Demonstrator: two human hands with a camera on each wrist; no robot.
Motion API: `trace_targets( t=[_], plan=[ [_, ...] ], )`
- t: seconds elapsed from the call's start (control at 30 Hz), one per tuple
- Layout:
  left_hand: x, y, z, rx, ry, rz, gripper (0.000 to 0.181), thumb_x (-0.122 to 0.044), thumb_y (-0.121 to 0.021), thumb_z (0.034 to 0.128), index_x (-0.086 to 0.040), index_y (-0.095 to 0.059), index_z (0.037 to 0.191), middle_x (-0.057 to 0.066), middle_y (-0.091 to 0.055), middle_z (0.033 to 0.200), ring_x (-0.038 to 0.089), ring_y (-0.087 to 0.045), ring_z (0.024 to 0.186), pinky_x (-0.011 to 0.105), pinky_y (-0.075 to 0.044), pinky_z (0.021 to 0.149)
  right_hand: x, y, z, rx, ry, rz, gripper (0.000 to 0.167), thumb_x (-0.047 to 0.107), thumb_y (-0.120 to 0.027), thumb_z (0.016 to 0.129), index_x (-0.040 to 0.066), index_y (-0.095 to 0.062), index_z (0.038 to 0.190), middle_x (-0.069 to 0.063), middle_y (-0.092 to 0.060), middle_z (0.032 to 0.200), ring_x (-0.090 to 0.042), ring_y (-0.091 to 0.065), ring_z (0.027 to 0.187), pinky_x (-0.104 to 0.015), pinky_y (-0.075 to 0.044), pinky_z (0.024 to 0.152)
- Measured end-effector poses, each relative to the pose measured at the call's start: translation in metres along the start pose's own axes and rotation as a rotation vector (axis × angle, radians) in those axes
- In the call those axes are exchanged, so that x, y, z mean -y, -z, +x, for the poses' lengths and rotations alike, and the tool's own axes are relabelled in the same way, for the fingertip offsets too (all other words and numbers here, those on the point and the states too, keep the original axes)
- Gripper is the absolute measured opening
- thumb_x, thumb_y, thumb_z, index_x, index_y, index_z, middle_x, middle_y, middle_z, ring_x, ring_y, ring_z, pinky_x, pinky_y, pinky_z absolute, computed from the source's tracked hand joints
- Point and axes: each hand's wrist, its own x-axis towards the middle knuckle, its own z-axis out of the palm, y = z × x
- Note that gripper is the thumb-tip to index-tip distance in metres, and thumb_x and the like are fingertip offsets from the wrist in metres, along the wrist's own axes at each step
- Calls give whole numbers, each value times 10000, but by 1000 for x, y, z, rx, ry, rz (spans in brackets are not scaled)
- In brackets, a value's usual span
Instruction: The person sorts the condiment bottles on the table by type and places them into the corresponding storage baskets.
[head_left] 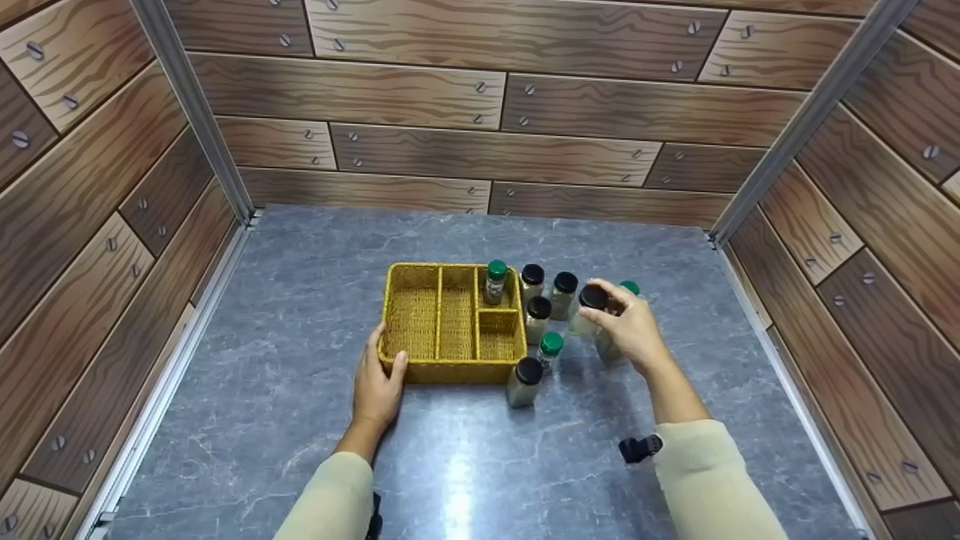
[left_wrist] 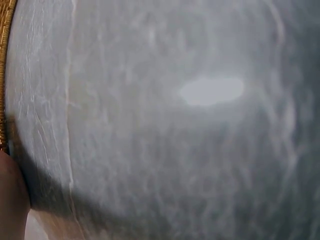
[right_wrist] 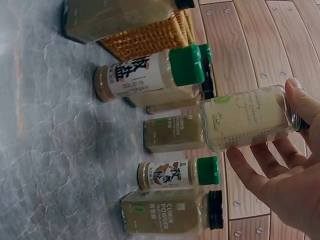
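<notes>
My left hand (head_left: 379, 386) grips the front left corner of a yellow woven basket (head_left: 457, 373), thumb by the front rim and fingers along the left side. In its back right compartment stands a green-capped shaker (head_left: 495, 283). My right hand (head_left: 630, 326) holds a square glass spice jar (right_wrist: 250, 117) with a black lid, near its top. The right wrist view shows pale powder inside, with the jar's base raised off the tabletop. Near that hand stand black-lidded jars, among them a cumin powder jar (right_wrist: 165, 215), and another green-capped shaker (right_wrist: 135, 75).
Several black-lidded jars (head_left: 564, 292) and a green-capped shaker (head_left: 550, 346) stand close along the basket's right side. One jar (head_left: 525, 384) is at its front right corner. Wood-patterned walls (head_left: 420, 150) enclose the grey marbled tabletop (head_left: 285, 390) at the back and sides.
</notes>
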Motion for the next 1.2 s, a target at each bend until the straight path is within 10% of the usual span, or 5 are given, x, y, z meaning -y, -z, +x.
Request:
trace_targets(
  t=[1.2],
  plan=[
    [-1, 1, -1, 12, 21, -8, 660, -287, -650, 1070, -189, -375, 1663, 220, -482, 1675, 463, -506, 1514, 640, -407, 1249, 53, -68, 20, 37, 76, 107, 535, 207, -874, 929, 198, -712, 1439, -184, -711, 1422, -346, -706, 1271, -296, -636, 915]
  ],
)
